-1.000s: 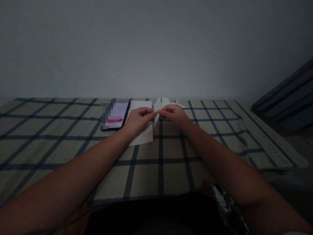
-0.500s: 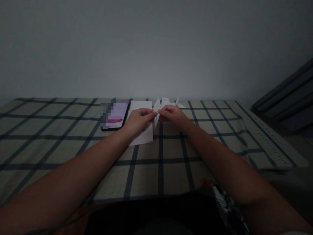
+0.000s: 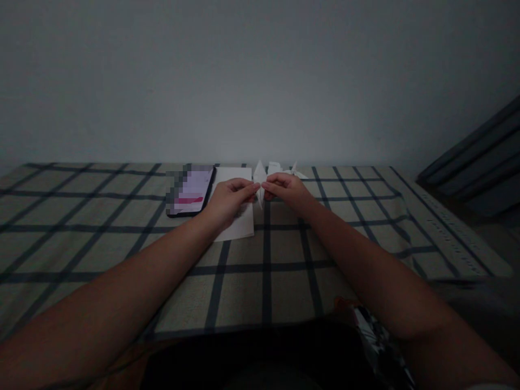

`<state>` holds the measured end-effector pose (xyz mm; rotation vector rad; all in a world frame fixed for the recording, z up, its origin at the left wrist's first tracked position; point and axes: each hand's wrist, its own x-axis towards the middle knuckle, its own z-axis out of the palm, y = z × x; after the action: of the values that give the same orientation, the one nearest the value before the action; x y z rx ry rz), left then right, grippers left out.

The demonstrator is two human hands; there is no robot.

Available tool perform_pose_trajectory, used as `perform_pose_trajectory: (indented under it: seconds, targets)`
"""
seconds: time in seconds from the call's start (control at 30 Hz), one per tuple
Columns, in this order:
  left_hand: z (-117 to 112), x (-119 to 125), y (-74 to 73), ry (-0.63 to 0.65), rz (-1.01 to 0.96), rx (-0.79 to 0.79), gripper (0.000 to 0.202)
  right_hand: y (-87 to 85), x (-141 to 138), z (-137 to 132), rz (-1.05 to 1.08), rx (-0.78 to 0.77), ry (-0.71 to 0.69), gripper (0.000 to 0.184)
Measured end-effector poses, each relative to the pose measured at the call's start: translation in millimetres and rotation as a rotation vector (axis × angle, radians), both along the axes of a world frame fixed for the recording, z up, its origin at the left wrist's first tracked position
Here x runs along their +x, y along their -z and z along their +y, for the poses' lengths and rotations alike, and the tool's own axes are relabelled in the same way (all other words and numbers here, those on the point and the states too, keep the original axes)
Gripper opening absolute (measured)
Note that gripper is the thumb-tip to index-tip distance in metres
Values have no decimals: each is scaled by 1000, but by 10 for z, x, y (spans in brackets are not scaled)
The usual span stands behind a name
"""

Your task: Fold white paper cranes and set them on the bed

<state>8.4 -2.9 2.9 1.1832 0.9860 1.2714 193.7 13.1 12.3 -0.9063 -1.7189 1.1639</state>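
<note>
Closest to you, the checked tabletop (image 3: 244, 295) runs forward under your arms, with a flat white sheet (image 3: 239, 228) lying partly beneath your left hand (image 3: 228, 199). Beyond its near edge, the folded paper (image 3: 259, 173) stands roughly upright between your left hand and right hand (image 3: 290, 188), its points up and down. Your fingers on both sides are closed in a pinch at its middle, thumb against forefinger, the tips almost meeting.

Expect it to be nearly weightless, crisp along the creases but soft across the flat faces, and easy to crush or tear. Its middle, where the layers probably stack thickest, looks the safest hold; the thin points would likely bend. Left of your hands lies the phone (image 3: 189, 190); farther back, more white paper pieces (image 3: 274, 167) sit near the wall (image 3: 260, 81).
</note>
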Motion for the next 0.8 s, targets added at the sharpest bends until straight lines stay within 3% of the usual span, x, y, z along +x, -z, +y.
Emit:
perform_pose_trajectory:
  seconds: [0.2, 0.43, 0.8]
  targets:
    - [-1, -11, 43, -15, 135, 58, 33, 35, 4, 35, 19, -5, 31, 34]
    - [6, -2, 10, -81, 61, 69, 32, 49, 4, 43, 26, -31, 12, 31]
    - [-5, -35, 4, -87, 173, 119, 32, 4, 18, 23, -74, -35, -16, 26]
